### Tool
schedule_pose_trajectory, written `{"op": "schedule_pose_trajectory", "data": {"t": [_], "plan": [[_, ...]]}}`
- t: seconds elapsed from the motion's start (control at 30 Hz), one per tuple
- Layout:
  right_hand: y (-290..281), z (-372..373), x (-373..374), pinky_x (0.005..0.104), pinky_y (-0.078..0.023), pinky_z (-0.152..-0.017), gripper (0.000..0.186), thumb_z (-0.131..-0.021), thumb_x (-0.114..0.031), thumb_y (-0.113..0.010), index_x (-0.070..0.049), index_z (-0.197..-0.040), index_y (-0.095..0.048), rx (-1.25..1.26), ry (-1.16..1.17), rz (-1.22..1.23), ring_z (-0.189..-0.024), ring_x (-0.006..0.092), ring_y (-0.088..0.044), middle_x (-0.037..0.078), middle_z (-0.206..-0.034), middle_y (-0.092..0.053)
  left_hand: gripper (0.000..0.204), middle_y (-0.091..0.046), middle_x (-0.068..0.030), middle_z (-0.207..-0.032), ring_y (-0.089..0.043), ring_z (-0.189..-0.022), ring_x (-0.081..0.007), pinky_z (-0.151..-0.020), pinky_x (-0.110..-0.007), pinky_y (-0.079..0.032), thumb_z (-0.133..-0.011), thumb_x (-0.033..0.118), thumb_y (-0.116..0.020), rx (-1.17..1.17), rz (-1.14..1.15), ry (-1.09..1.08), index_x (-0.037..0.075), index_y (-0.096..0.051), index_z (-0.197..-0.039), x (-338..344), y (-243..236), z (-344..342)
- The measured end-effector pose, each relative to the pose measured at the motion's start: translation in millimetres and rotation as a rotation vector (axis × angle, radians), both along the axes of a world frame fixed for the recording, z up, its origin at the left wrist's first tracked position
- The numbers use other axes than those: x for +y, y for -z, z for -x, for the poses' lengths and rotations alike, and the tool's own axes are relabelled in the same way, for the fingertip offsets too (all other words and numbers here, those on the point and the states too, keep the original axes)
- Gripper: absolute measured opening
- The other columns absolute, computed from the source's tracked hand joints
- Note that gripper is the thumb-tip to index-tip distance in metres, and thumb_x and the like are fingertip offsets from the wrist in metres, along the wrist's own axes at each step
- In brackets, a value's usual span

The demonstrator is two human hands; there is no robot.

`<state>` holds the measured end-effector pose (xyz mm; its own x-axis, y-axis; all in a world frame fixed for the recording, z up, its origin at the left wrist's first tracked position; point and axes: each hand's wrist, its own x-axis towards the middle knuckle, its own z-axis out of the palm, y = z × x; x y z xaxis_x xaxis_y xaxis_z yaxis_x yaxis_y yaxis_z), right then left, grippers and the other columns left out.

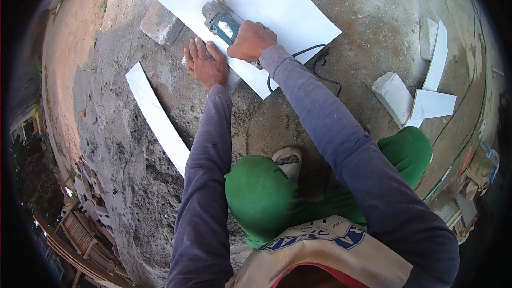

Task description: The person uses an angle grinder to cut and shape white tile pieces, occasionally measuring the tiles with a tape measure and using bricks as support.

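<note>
My right hand (252, 40) is wrapped round the body of a teal angle grinder (226, 28). The grinder's grey head rests over a large white tile (282, 8), at the near end of a thin dark line that runs to the tile's far left corner. Its disc is hard to make out. With fingers apart, my left hand (207, 66) presses down at the tile's near left edge, just left of the grinder. A black cord (326, 69) loops from the grinder's rear, beside my right forearm.
Stone blocks (160, 23) lie by the tile's left edge. A long white tile strip (156, 111) lies on rough ground at left. To the right, tile offcuts (433, 103) lean by a pale block (393, 96). My sandalled foot (288, 161) is close below; wooden pieces (80, 234) stand lower left.
</note>
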<state>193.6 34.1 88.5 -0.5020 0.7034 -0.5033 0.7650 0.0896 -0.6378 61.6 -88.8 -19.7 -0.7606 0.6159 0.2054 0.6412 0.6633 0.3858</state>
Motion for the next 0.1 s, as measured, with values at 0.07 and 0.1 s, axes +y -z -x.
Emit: {"op": "schedule_pose_trajectory", "data": {"t": [0.07,0.1], "plan": [[-1.3,0.5,3.8,0.0440,-0.062,-0.098,0.043,-0.069,-0.027,-0.076,0.002,-0.100,-0.084,-0.014,0.000,0.025,-0.107,0.0411,-0.080,0.027,-0.107,-0.082,0.059,-0.053,-0.0121,-0.168,-0.034,-0.163,-0.0354,-0.135,-0.053,-0.019,-0.112,0.046,-0.046,-0.033,0.006,0.003,0.010,-0.063,-0.155,1.2,-1.5,-2.7],[-1.0,1.3,4.3,0.0428,-0.062,-0.098,0.042,-0.070,-0.027,-0.076,0.000,-0.102,-0.085,-0.014,-0.011,0.031,-0.107,0.0403,-0.081,0.026,-0.107,-0.082,0.059,-0.053,-0.0121,-0.168,-0.034,-0.163,-0.0355,-0.135,-0.053,-0.019,-0.112,0.046,-0.045,-0.030,0.013,-0.002,0.011,-0.063,-0.156,0.8,-1.8,-1.0]]}}
